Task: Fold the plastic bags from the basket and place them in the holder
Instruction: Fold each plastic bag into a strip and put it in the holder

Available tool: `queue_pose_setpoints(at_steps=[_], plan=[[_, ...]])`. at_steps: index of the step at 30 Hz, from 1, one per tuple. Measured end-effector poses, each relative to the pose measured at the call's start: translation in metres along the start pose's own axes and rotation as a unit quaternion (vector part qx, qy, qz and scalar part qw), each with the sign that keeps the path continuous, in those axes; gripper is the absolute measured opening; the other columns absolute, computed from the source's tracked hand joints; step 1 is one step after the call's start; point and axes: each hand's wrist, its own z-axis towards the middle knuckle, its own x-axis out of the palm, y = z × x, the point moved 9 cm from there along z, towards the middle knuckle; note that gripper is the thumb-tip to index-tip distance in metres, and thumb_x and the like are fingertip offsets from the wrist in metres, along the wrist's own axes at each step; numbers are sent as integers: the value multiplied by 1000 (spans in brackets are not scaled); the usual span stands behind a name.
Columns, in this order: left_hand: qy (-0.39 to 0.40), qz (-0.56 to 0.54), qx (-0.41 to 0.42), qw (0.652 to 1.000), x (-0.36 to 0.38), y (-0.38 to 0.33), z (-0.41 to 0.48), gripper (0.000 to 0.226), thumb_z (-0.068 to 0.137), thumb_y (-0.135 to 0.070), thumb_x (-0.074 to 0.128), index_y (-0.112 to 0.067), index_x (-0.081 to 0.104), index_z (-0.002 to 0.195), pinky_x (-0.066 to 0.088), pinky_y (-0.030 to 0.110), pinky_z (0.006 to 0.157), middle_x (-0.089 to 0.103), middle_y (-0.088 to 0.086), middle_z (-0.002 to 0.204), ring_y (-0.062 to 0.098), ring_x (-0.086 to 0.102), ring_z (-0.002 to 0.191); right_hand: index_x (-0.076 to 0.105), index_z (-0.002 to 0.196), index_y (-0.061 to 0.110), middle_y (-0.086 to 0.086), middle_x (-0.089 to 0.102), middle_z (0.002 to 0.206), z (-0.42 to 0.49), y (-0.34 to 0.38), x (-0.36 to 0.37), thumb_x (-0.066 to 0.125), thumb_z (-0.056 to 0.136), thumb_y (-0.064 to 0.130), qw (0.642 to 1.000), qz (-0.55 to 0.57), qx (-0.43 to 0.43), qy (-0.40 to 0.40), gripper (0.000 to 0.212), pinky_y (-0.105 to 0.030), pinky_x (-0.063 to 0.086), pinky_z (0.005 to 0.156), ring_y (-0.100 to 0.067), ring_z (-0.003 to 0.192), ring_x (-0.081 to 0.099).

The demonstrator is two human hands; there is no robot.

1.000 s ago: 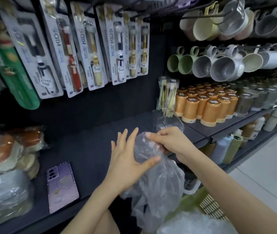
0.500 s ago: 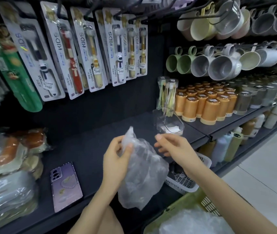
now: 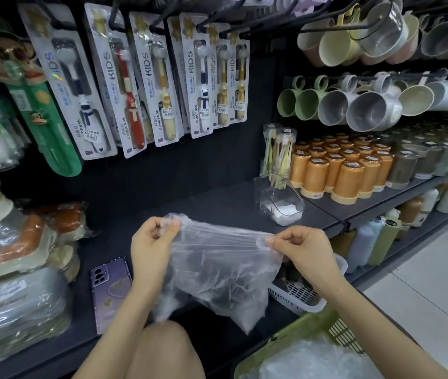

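One wide-angle camera, worn on the person's head, looks forward and down at a dark shelf (image 3: 217,198) from close range. The hands, the left hand (image 3: 150,242) and the right hand (image 3: 303,250), sit just below the middle of the frame, near the lens, with a plastic bag (image 3: 217,272) stretched between them and both forearms entering from the bottom edge. A bare knee (image 3: 162,351) lies straight below. The top of the frame reaches hanging toothbrush packs (image 3: 146,77) and mugs (image 3: 354,108), which lean outward with the lens. The bottom right corner cuts off a yellow-green basket (image 3: 272,348), and the right edge takes in pale floor (image 3: 436,269).
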Motion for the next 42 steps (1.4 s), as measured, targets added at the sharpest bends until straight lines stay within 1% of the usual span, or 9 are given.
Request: queue_pose_setpoints(at_steps=[4, 6, 9, 12, 15, 19, 27, 34, 42], plan=[[28, 132, -26, 990, -15, -5, 20, 21, 83, -27, 72, -25, 62, 101, 47, 40, 85, 64, 3, 100, 20, 61, 96, 67, 59, 20, -3, 62, 53, 6, 10, -11, 80, 77, 26, 994, -99, -42, -22, 23, -28, 46, 55, -8, 48, 51], [2, 195, 63, 979, -20, -37, 25, 40, 77, -28, 69, -22, 60, 116, 43, 36, 92, 58, -1, 114, 17, 55, 107, 68, 60, 21, 8, 57, 51, 9, 29, -9, 79, 77, 29, 987, -139, -84, -20, 22, -16, 37, 52, -4, 49, 48], [160, 241, 235, 928, 41, -87, -5, 58, 67, -48, 51, -19, 65, 115, 40, 27, 95, 58, -11, 112, 9, 55, 106, 71, 67, 25, 14, 59, 55, 13, 63, 12, 76, 79, 33, 973, -182, -136, 31, 16, -16, 39, 55, -2, 56, 52], [314, 166, 190, 915, 98, -84, -35, 46, 77, -55, 55, -23, 66, 107, 44, 24, 90, 67, -16, 104, 2, 60, 101, 74, 73, 22, 10, 64, 60, 19, 86, 27, 73, 83, 29, 978, -116, -161, 60, 13, -29, 45, 61, -3, 58, 54], [262, 97, 154, 948, 101, -72, -25, 17, 90, -34, 61, -18, 64, 85, 43, 25, 71, 62, -16, 75, 1, 54, 73, 71, 82, 29, 11, 68, 68, 18, 86, 17, 63, 91, 30, 988, 7, -153, 30, 12, -27, 49, 64, -1, 64, 59], [167, -15, 60, 984, 75, -58, -7, 25, 94, -10, 56, -14, 53, 69, 35, 14, 57, 46, -16, 57, -1, 41, 57, 66, 93, 32, 16, 68, 93, 3, 61, 3, 60, 89, 51, 986, 24, -165, 14, 21, -18, 47, 81, -3, 91, 62], [83, -187, -85, 975, 41, -34, 21, 18, 88, 3, 49, -9, 55, 75, 41, 40, 71, 49, 12, 77, 26, 47, 74, 47, 124, 53, 28, 42, 133, -14, 26, 24, 68, 69, 65, 975, -40, -178, 130, 60, -17, 33, 103, 0, 130, 38], [71, -270, -131, 951, 31, -27, 24, 21, 90, 1, 49, -11, 51, 72, 53, 27, 55, 58, 4, 65, 18, 59, 58, 67, 91, 23, 10, 64, 93, -11, 33, 31, 67, 85, 27, 970, 10, -231, 69, 7, -16, 42, 84, -10, 94, 60], [56, -316, -105, 941, 3, -15, 46, 35, 91, -2, 50, -16, 57, 60, 45, 23, 73, 58, -5, 62, 9, 56, 65, 62, 72, 27, 8, 58, 70, 4, 6, 3, 65, 82, 21, 978, 11, -182, 100, 12, -19, 41, 67, -7, 69, 52]])
